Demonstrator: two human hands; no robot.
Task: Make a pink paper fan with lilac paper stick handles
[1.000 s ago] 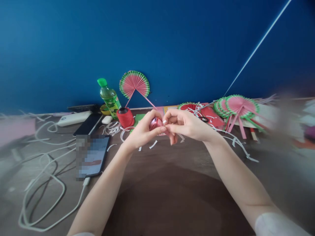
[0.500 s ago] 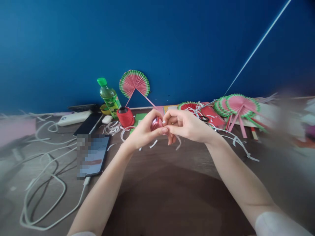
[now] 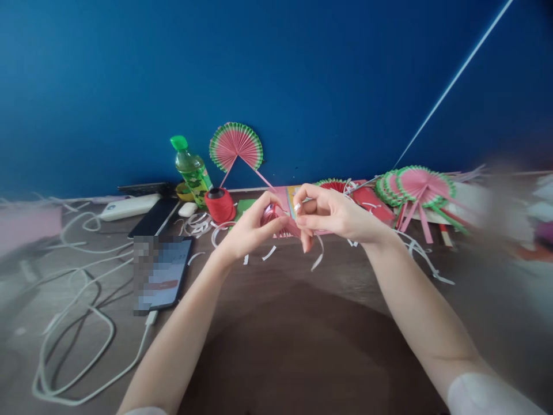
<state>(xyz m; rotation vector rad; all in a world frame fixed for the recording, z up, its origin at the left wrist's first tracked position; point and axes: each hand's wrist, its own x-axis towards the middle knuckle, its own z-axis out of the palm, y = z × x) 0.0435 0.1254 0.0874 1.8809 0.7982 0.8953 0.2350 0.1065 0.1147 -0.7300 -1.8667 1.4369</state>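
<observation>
Here, left hand (image 3: pixel 252 229) holds pink paper (image 3: pixel 271 215); right hand (image 3: pixel 330 214) near edge, tabletop (image 3: pixel 276 323) nearside.

No text can be read: the printed label (image 3: pixel 197 182) on the green-capped clear plastic bottle (image 3: pixel 188 163), the mark (image 3: pixel 111 207) on the white oblong plastic device (image 3: pixel 133 206) and the dark-edged phone's lit screen (image 3: pixel 166 285) are illegible

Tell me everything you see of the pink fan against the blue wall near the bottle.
The fan is pleated and looks like paper: pink, paling outward to a green rim. It is spread wide, with a notch at the bottom, where two thin pink sticks splay downward. It stands upright, apparently leaning on the wall, beyond the red spool. It is not held.
</observation>
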